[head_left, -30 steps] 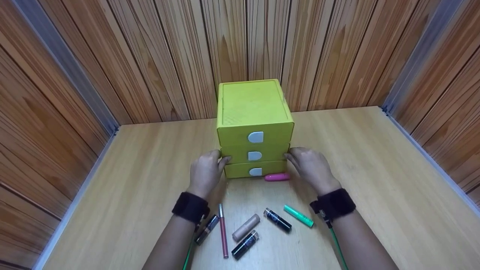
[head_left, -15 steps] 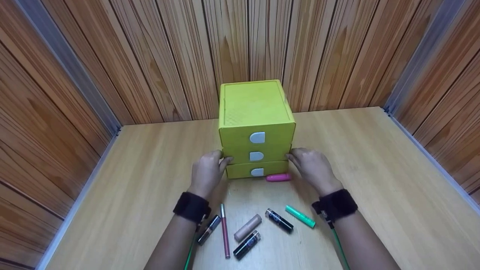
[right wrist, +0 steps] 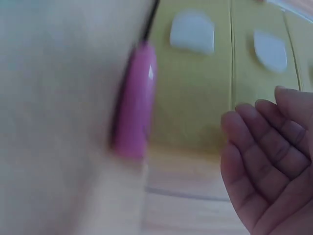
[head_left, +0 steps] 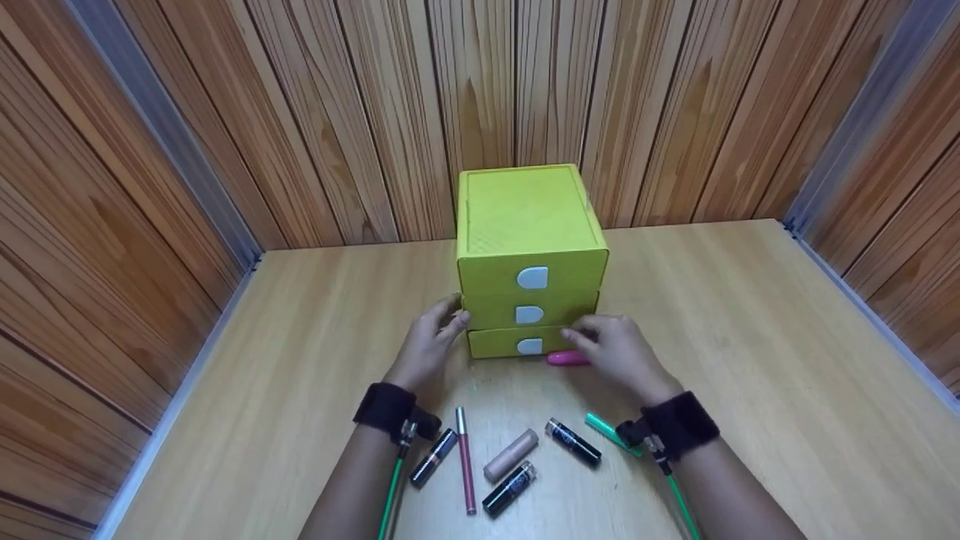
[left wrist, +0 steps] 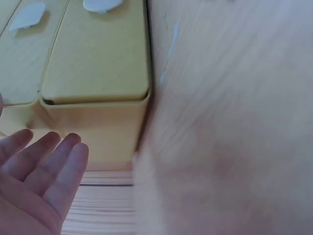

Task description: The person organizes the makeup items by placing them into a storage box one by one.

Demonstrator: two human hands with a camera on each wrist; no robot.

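A yellow-green three-drawer box (head_left: 529, 214) with white tabs stands on the table, its drawers shut. My left hand (head_left: 429, 341) is at its left side, thumb by the middle drawer; in the left wrist view its fingers (left wrist: 66, 166) lie loosely straight beside the wall. My right hand (head_left: 621, 352) is in front of the lower right corner. The right wrist view shows that hand's fingers (right wrist: 259, 156) loosely bent with nothing between them. A pink tube (right wrist: 137, 103) lies along the foot of the bottom drawer, partly behind the right hand in the head view.
Nearer on the table (head_left: 300, 360) lie a dark tube (head_left: 433, 458), a slim red tube with a silver end (head_left: 466, 461), a greyish-pink tube (head_left: 511, 455), two black tubes (head_left: 509, 489) and a green tube (head_left: 602, 429), partly behind the right wristband. Wood-panelled walls (head_left: 337, 120) enclose the table.
My right hand has left the box's right side and come round to the front near the pink tube. The left hand's hold has loosened. The head view has shifted slightly.
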